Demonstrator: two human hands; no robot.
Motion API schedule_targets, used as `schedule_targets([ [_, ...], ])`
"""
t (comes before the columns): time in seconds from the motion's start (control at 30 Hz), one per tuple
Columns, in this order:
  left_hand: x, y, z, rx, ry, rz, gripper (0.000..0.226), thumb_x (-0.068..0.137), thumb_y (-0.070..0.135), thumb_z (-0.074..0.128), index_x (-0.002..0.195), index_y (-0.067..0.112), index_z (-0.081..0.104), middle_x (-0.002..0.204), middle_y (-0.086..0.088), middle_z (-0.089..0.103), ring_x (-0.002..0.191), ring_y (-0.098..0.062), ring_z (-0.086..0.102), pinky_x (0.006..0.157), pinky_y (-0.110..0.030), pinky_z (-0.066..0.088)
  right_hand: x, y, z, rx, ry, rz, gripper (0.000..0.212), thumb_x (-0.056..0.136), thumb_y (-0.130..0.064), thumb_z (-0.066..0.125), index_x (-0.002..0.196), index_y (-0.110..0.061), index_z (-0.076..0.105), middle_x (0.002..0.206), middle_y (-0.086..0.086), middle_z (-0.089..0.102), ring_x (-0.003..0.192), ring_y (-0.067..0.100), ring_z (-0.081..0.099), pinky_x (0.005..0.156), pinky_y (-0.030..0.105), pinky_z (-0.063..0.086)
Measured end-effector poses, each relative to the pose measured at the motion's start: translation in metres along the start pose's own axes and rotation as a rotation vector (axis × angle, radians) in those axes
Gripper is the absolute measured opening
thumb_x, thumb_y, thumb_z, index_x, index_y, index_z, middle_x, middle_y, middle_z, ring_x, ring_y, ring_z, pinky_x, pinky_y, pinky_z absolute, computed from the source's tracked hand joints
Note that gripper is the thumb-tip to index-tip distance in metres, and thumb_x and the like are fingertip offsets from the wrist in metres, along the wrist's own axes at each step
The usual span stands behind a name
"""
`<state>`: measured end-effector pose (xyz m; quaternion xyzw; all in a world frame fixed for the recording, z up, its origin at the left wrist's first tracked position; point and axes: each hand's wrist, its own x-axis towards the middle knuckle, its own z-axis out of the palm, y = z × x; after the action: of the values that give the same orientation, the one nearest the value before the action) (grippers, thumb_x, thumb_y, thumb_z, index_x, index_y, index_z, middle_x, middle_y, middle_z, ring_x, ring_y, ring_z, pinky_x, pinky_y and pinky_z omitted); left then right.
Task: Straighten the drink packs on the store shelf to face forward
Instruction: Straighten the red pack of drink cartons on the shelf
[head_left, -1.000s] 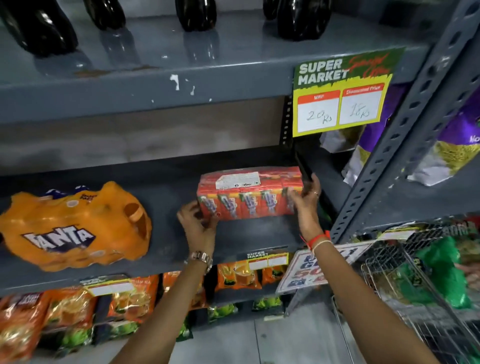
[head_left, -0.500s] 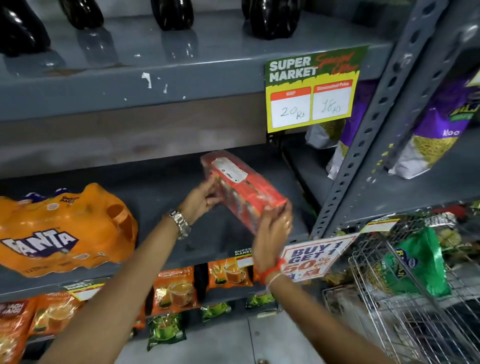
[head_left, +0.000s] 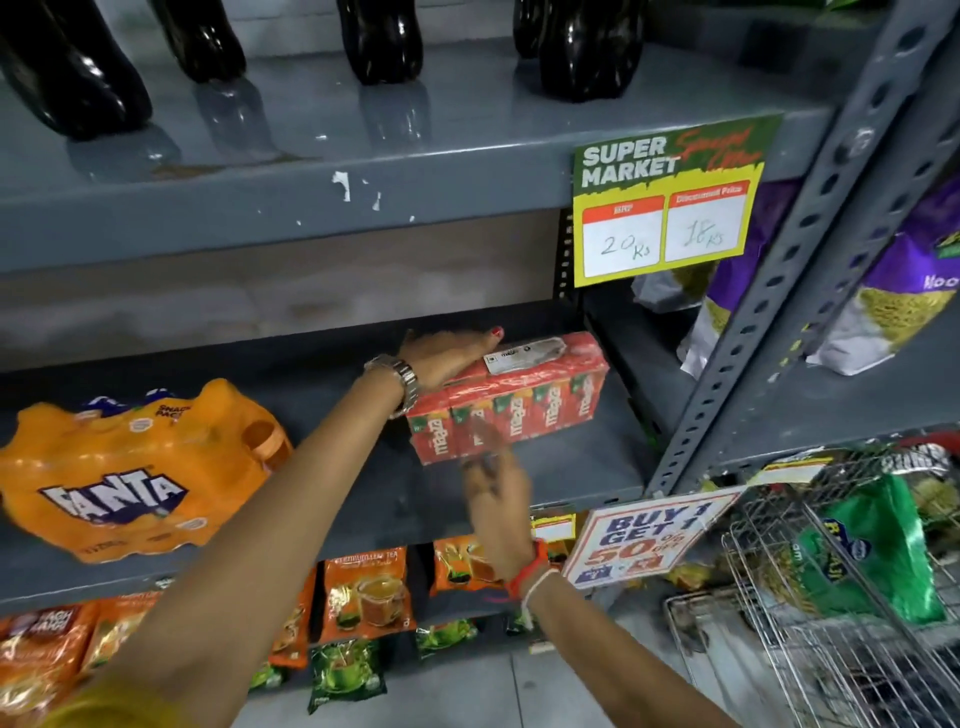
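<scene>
The red shrink-wrapped pack of Maaza drink cartons (head_left: 511, 402) sits on the grey metal shelf (head_left: 571, 467), at 3 o'clock from the orange Fanta bottle pack (head_left: 135, 473). The left hand (head_left: 447, 353) lies flat, fingers pressing the pack's top left end. The right hand (head_left: 498, 499), blurred at 6 o'clock of the pack, has loose fingers holding nothing.

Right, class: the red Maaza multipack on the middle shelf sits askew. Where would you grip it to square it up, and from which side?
Grip the red Maaza pack by its two short ends, one hand on each, coming from the open shelf front. It is a long, flat-sided block, so end holds probably give the best turning control. The left hand already rests on its top left end; the blurred right hand is below its front.
</scene>
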<state>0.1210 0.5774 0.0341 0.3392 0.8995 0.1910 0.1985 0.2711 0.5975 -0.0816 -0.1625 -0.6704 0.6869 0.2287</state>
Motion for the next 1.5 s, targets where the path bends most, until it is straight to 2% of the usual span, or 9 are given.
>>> schedule_targets([
  [0.07, -0.006, -0.023, 0.009, -0.209, 0.170, -0.009, 0.075, 0.073, 0.073, 0.030, 0.134, 0.031, 0.040, 0.137, -0.004, 0.052, 0.126, -0.025, 0.046, 0.116, -0.053, 0.010, 0.019, -0.008, -0.030, 0.002, 0.349, -0.100, 0.033, 0.090, -0.014, 0.049, 0.105, -0.042, 0.059, 0.100, -0.010, 0.064, 0.090, -0.003, 0.059, 0.083, 0.031, 0.047],
  [0.17, -0.020, -0.059, 0.039, -0.913, 0.447, -0.040, 0.059, 0.077, 0.049, 0.057, 0.128, 0.022, 0.047, 0.126, 0.000, 0.057, 0.113, -0.017, 0.055, 0.095, -0.028, 0.042, 0.067, -0.014, -0.076, -0.088, 0.637, -0.111, 0.027, 0.090, -0.017, 0.053, 0.116, -0.016, 0.058, 0.120, 0.009, 0.059, 0.114, 0.019, 0.056, 0.100, 0.043, 0.045],
  [0.3, -0.031, -0.072, 0.079, -1.239, 0.475, -0.114, 0.037, 0.073, 0.053, 0.055, 0.104, 0.033, 0.057, 0.106, 0.005, 0.062, 0.104, -0.018, 0.059, 0.089, -0.034, 0.044, 0.120, -0.017, -0.106, -0.159, 0.430, 0.106, 0.054, 0.084, -0.038, 0.060, 0.133, -0.021, 0.047, 0.132, 0.007, 0.048, 0.114, 0.017, 0.050, 0.096, 0.032, 0.040],
  [0.4, -0.027, -0.062, 0.092, -1.279, 0.463, -0.068, 0.076, 0.039, 0.071, 0.071, 0.104, 0.035, 0.050, 0.097, 0.011, 0.063, 0.078, -0.003, 0.068, 0.063, -0.018, 0.053, 0.133, -0.018, -0.114, -0.002, 0.280, 0.236, 0.034, 0.077, -0.038, 0.061, 0.106, -0.021, 0.059, 0.094, 0.004, 0.070, 0.069, 0.009, 0.070, 0.073, 0.033, 0.051],
  [0.47, -0.024, -0.060, 0.097, -1.268, 0.492, -0.058, 0.075, 0.037, 0.067, 0.074, 0.102, 0.036, 0.050, 0.092, 0.012, 0.065, 0.069, 0.000, 0.069, 0.054, -0.014, 0.052, 0.132, -0.016, -0.117, -0.018, 0.280, 0.219, 0.030, 0.073, -0.039, 0.061, 0.096, -0.021, 0.061, 0.080, -0.002, 0.070, 0.056, 0.003, 0.069, 0.063, 0.027, 0.051],
  [0.63, -0.032, -0.060, 0.104, -1.244, 0.551, -0.079, 0.019, 0.078, 0.031, 0.058, 0.096, 0.036, 0.056, 0.076, 0.016, 0.073, 0.068, -0.002, 0.069, 0.053, -0.013, 0.052, 0.106, -0.009, -0.123, -0.023, 0.290, 0.188, 0.039, 0.068, -0.049, 0.059, 0.100, -0.027, 0.064, 0.084, -0.011, 0.072, 0.068, 0.000, 0.070, 0.055, 0.014, 0.050],
  [0.8, -0.058, -0.056, 0.116, -1.222, 0.518, -0.055, 0.020, 0.077, 0.033, 0.057, 0.096, 0.040, 0.058, 0.083, 0.018, 0.072, 0.076, -0.002, 0.069, 0.059, -0.015, 0.052, 0.086, -0.005, -0.126, 0.091, 0.339, 0.176, 0.044, 0.070, -0.040, 0.059, 0.109, -0.019, 0.064, 0.101, 0.000, 0.068, 0.084, 0.013, 0.066, 0.073, 0.026, 0.049],
  [1.37, -0.081, -0.050, 0.123, -1.216, 0.481, 0.003, 0.024, 0.077, 0.034, 0.055, 0.099, 0.043, 0.053, 0.098, 0.013, 0.063, 0.083, -0.002, 0.068, 0.065, -0.015, 0.053, 0.059, -0.012, -0.122, 0.269, 0.404, 0.205, 0.025, 0.085, -0.020, 0.060, 0.108, -0.012, 0.056, 0.081, -0.002, 0.066, 0.058, 0.002, 0.067, 0.054, 0.016, 0.051],
  [1.5, -0.080, -0.048, 0.123, -1.221, 0.496, -0.013, 0.025, 0.076, 0.034, 0.055, 0.100, 0.043, 0.052, 0.100, 0.013, 0.062, 0.088, -0.005, 0.065, 0.070, -0.018, 0.052, 0.051, -0.015, -0.120, 0.229, 0.445, 0.240, 0.007, 0.089, -0.024, 0.057, 0.092, -0.019, 0.061, 0.075, -0.004, 0.065, 0.053, 0.000, 0.066, 0.053, 0.015, 0.052],
])
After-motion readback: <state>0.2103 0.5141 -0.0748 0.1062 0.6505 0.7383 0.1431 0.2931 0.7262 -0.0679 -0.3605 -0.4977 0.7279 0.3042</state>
